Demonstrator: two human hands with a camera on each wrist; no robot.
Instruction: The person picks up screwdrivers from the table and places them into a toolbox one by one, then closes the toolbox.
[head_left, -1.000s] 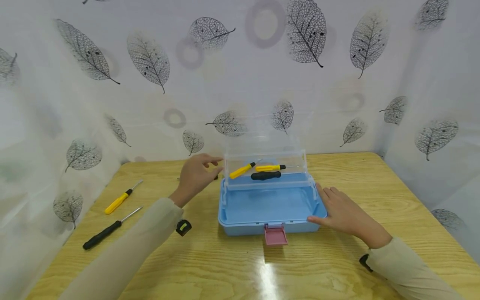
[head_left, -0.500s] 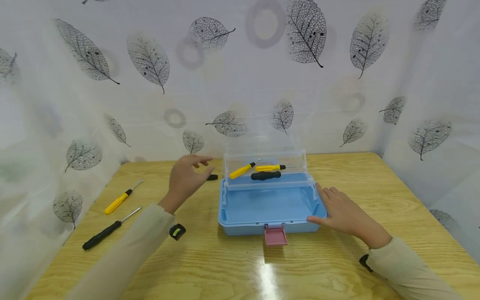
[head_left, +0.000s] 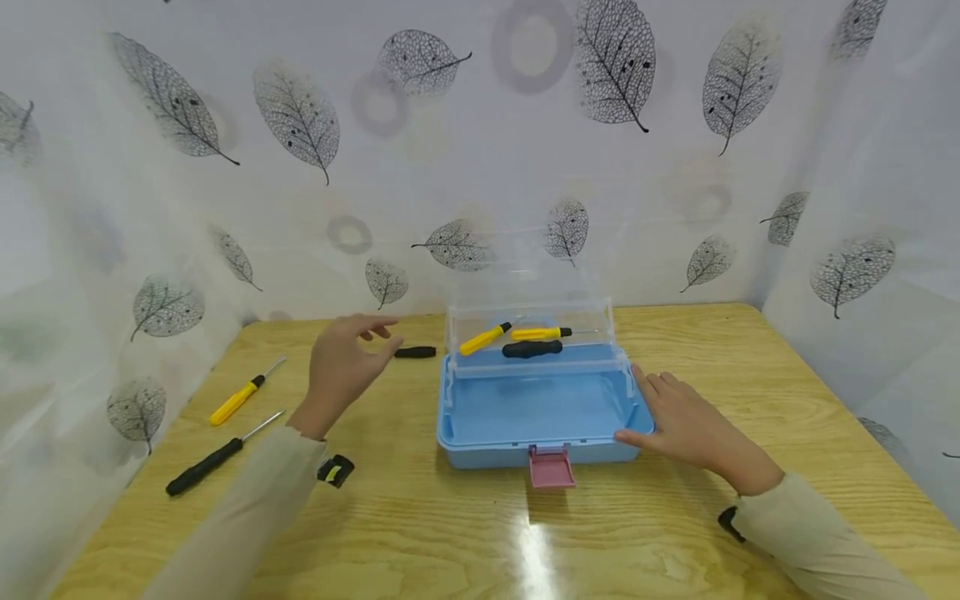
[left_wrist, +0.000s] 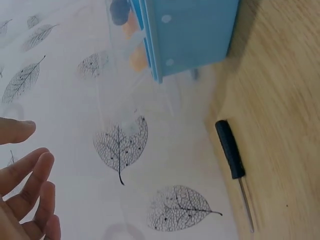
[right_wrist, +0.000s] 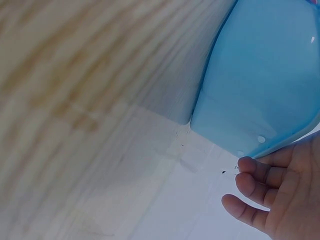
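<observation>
Nearest, a long black screwdriver (head_left: 204, 468) is laid on the bench (head_left: 450, 533). Farther, the front right corner of the blue box (head_left: 480, 459) is held in the grip of the right hand (head_left: 686, 425). Then the grip of the left hand (head_left: 341, 367) is loosely parted, nothing held, near a short black screwdriver (head_left: 416, 352). Over the box's rear, two yellow screwdrivers (head_left: 486, 340) are carried in a clear tray (head_left: 525, 367).

L fingers (left_wrist: 38, 174) loosely bent, R fingers (right_wrist: 252, 189) sl. curved
</observation>
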